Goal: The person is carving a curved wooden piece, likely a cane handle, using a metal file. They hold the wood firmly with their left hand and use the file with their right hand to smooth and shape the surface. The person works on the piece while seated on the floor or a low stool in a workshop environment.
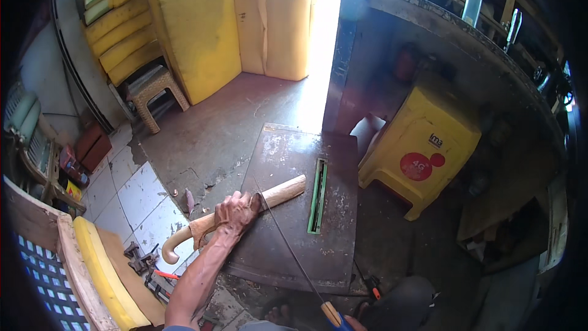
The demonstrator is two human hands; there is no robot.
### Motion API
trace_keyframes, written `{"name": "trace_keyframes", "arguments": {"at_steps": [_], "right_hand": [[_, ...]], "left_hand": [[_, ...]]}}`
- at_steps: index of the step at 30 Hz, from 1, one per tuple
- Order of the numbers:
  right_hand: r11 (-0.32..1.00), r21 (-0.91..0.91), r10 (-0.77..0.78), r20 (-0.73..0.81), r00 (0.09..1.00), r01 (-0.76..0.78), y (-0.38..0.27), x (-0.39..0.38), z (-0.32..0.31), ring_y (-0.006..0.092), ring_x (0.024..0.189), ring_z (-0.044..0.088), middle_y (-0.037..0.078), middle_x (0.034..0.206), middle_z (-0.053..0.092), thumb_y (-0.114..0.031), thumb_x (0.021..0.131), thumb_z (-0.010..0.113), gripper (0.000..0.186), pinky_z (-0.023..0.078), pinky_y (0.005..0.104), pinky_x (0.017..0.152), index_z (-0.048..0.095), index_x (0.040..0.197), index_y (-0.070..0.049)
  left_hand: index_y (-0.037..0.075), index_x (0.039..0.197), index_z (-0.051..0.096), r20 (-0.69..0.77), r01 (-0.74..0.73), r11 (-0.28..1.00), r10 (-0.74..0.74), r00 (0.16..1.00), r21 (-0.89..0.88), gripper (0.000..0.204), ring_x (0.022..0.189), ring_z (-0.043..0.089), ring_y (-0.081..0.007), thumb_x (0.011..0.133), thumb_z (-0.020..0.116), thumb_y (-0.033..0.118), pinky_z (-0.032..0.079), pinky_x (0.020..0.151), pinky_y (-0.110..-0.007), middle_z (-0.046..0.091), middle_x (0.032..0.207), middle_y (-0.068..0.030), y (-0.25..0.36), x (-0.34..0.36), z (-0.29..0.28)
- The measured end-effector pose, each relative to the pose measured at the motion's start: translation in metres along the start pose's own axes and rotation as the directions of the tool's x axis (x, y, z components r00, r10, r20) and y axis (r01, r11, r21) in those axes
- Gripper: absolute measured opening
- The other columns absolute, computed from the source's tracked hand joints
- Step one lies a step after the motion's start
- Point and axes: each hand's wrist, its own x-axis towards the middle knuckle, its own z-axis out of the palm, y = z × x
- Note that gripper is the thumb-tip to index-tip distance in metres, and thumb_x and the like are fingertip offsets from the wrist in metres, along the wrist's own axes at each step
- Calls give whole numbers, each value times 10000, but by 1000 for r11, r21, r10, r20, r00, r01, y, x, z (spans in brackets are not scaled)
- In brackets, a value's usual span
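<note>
- Wooden piece (282, 193) lies aslant over the left edge of the low table (294, 147): its hooked end juts out past that edge, while its blunt end reaches inward, above the table's middle. With the hook apparently unsupported, pressure on that side could tip or roll it.
- Left hand (236, 213) sits about at the table's left edge, its fingers clamped over the wooden piece. Should that grip ease, the rounded wood could turn underneath.
- Thin rod-like tool (288, 242) slants from just beside the left thumb down across the near edge. Whether it touches the wood cannot be told. A sideways skid, from a poor angle or too much force, could scrape the thumb.
- Green-edged strip (318, 196) lies between the table's middle and its right edge; the blunt end, if shoved rightward, could knock against it.
- Right hand (355, 323) shows only partly, beyond the near edge, beside the tool's handle; how its fingers close cannot be told. An unsteady hold there could swing the tip.
</note>
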Motion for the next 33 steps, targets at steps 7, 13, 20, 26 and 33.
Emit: {"name": "trace_keyframes", "arguments": {"at_steps": [7,13,20,26,33], "right_hand": [[993,10,115,73,991,-116,18,1,-1,292,1113,734,232,1284,698,-70,793,734,650,573,365,910,578,1417,21],[980,113,161,20,987,-162,20,28,24,283,1014,748,228,1226,716,-89,791,703,647,574,365,852,590,1422,-7],[998,66,13,-71,997,-9,30,26,31,269,940,743,219,1197,723,-120,780,709,662,576,361,816,592,1421,-5],[995,30,95,-14,995,-94,24,15,28,286,974,744,219,1216,722,-113,783,706,659,579,369,831,591,1422,-3],[994,36,100,-4,995,-100,17,19,21,269,1058,740,235,1258,704,-68,779,691,654,567,339,878,587,1420,17]], "left_hand": [[95,809,686,-57,-20,1000,20,998,1,435,732,717,-379,993,572,472,567,597,-535,671,806,-155,-2,-3,4],[112,827,687,-59,-45,999,44,997,-15,365,730,720,-356,993,588,421,569,584,-509,672,807,-155,-14,-5,8],[76,1012,691,25,26,1000,-26,999,1,505,780,728,-413,1034,455,521,580,687,-558,704,854,-207,-6,-6,-14],[17,1187,607,357,160,987,-161,920,34,613,912,733,-464,1033,359,556,567,846,-567,721,967,-311,-5,6,-28],[2,1229,555,415,145,989,-141,899,22,538,891,732,-485,1022,371,463,566,849,-577,727,920,-311,-5,14,-30]]}}
